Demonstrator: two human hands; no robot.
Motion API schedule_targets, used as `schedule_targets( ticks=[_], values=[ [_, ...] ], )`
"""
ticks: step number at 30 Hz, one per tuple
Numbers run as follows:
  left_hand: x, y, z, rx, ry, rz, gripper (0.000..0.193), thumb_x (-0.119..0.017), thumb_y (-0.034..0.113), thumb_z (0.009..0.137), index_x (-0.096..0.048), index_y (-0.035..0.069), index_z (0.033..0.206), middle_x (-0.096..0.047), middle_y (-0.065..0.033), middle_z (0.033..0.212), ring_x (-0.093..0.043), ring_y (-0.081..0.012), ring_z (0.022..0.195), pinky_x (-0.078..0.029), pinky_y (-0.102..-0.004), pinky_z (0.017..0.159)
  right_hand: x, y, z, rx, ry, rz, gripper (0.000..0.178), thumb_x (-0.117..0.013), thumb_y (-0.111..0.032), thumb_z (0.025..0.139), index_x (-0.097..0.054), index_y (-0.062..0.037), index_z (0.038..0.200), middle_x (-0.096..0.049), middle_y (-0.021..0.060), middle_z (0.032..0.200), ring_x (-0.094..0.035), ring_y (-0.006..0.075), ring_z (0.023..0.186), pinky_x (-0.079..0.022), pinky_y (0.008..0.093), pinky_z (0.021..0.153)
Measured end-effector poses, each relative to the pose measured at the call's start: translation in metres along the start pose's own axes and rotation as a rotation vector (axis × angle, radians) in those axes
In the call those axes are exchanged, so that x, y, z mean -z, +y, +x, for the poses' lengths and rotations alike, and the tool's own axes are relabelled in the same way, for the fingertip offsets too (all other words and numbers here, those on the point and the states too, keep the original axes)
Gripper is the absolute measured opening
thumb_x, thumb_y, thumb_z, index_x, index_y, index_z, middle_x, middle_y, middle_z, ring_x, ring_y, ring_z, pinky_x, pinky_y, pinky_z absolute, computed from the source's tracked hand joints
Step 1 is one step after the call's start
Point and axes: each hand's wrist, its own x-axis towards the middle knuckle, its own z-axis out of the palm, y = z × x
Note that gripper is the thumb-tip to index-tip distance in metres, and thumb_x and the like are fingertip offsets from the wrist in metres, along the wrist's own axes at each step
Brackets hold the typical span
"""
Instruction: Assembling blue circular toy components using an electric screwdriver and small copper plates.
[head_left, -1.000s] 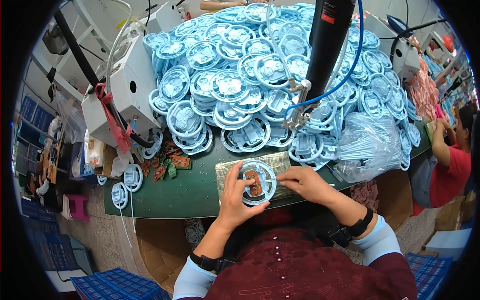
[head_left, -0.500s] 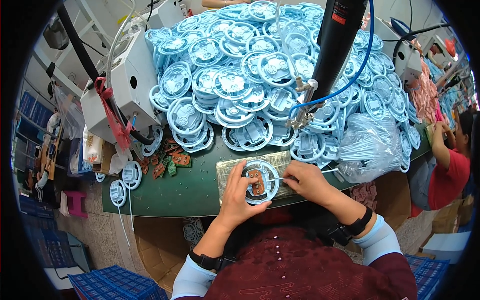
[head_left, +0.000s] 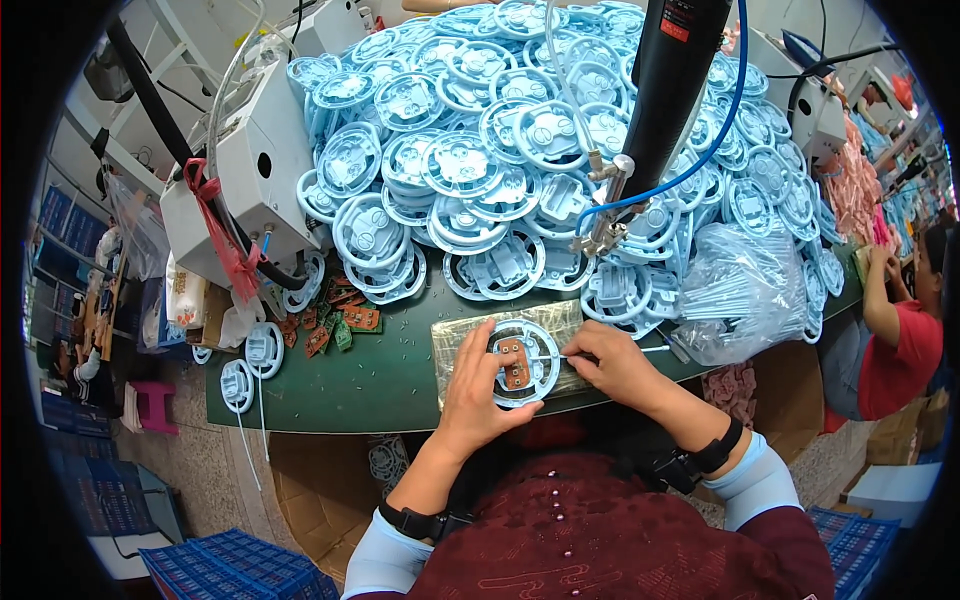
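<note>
My left hand [head_left: 468,392] is closed around the rim of a light blue plastic ring-shaped housing [head_left: 548,378], its thumb at the lower edge. Inside the housing lies an orange-brown circuit board [head_left: 517,372], which one of my left fingers touches. At the housing's right side, my right hand [head_left: 618,366] pinches a thin light blue plastic rod [head_left: 656,349]. The rod's near end meets the ring and its other end sticks out past my knuckles; how deep it sits cannot be made out. Beneath both hands is a tape-wrapped pad [head_left: 452,335].
A tall heap of blue housings [head_left: 465,165] fills the back of the green table [head_left: 330,385]. Loose circuit boards [head_left: 325,328] lie left, a plastic bag of rods [head_left: 745,300] right. A black screwdriver-like tool [head_left: 675,100] hangs above. A co-worker [head_left: 895,340] sits far right.
The rod's outer end has dipped slightly, and the fingers of my right hand have shifted a little. The housing stays in place in my left hand.
</note>
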Motion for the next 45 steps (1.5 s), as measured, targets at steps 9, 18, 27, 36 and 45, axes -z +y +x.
schedule_targets(
  ticks=[9, 18, 27, 36, 45],
  values=[
    [0.000, 0.001, 0.000, -0.005, -0.007, 0.006, 0.068, -0.091, 0.021, 0.055, -0.059, 0.004, 0.113, -0.037, -0.0309, 0.147, -0.039, -0.0476, 0.135, -0.036, -0.0493, 0.110, -0.004, 0.005, 0.003, 0.103, 0.036, -0.018, 0.008, -0.067, 0.000, 0.079, -0.063, -0.0007, 0.086, -0.060, 0.0127, 0.085, -0.061, 0.0338, 0.081, -0.049, 0.0407, 0.069],
    [-0.002, 0.000, -0.001, -0.030, 0.000, 0.015, 0.069, -0.092, 0.020, 0.055, -0.058, 0.005, 0.113, -0.038, -0.0308, 0.147, -0.039, -0.0477, 0.135, -0.036, -0.0493, 0.109, -0.016, 0.012, 0.000, 0.173, 0.149, -0.075, 0.009, -0.068, 0.000, 0.078, -0.064, -0.0019, 0.086, -0.061, 0.0107, 0.086, -0.060, 0.0311, 0.086, -0.048, 0.0403, 0.074],
    [0.004, 0.008, 0.004, -0.023, -0.024, 0.054, 0.068, -0.092, 0.022, 0.056, -0.058, 0.006, 0.112, -0.039, -0.0302, 0.146, -0.040, -0.0466, 0.135, -0.035, -0.0489, 0.110, -0.008, 0.012, -0.004, 0.259, 0.165, -0.160, 0.017, -0.072, -0.003, 0.076, -0.065, -0.0045, 0.091, -0.062, 0.0098, 0.091, -0.058, 0.0300, 0.089, -0.046, 0.0393, 0.079],
    [0.008, 0.010, 0.004, -0.012, -0.046, 0.087, 0.066, -0.092, 0.023, 0.057, -0.058, 0.007, 0.111, -0.041, -0.0291, 0.146, -0.040, -0.0463, 0.135, -0.034, -0.0504, 0.110, 0.107, -0.074, 0.089, 0.423, 0.840, 0.298, 0.047, -0.066, -0.005, 0.081, -0.049, 0.0007, 0.125, -0.061, 0.0103, 0.113, -0.060, 0.0216, 0.101, -0.046, 0.0330, 0.094],
    [0.005, 0.007, 0.000, -0.011, -0.024, 0.084, 0.064, -0.091, 0.027, 0.059, -0.059, 0.007, 0.110, -0.042, -0.0279, 0.145, -0.039, -0.0430, 0.136, -0.032, -0.0505, 0.111, 0.140, -0.128, 0.108, 0.368, 0.462, 0.605, 0.036, -0.062, -0.019, 0.087, -0.053, 0.0013, 0.115, -0.062, 0.0091, 0.088, -0.063, 0.0152, 0.079, -0.052, 0.0304, 0.076]
  ],
)
